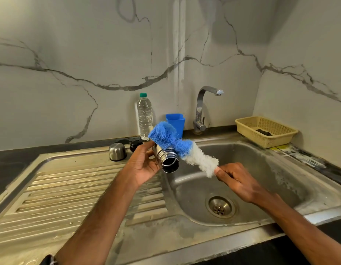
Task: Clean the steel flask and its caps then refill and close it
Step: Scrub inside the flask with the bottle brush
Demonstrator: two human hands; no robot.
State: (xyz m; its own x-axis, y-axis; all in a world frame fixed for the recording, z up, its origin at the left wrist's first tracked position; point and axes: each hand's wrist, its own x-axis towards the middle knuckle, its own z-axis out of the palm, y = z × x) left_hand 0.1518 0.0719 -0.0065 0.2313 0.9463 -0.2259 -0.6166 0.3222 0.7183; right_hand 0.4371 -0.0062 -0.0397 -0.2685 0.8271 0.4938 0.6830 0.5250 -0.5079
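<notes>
Forearms reach over the stainless steel sink [252,165]. Left hand [144,163] grasps the uncapped, threaded steel flask [169,162], mouth toward the camera. Right hand [236,178] pinches the blue-and-white bristle bottle brush [185,152], which lies outside the flask. Judged step: scrubbing. Next, the brush tip must be lined up with the mouth.

No readable text anywhere (not even on the water bottle [144,116])

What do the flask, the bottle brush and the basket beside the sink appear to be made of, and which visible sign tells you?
The flask looks like bare polished steel: its threaded neck is mirror-bright. The bottle brush is probably synthetic fibre, matte; fine blue and white strands splay fluffily. The basket is likely moulded plastic, dull beige, with evenly perforated walls.
</notes>
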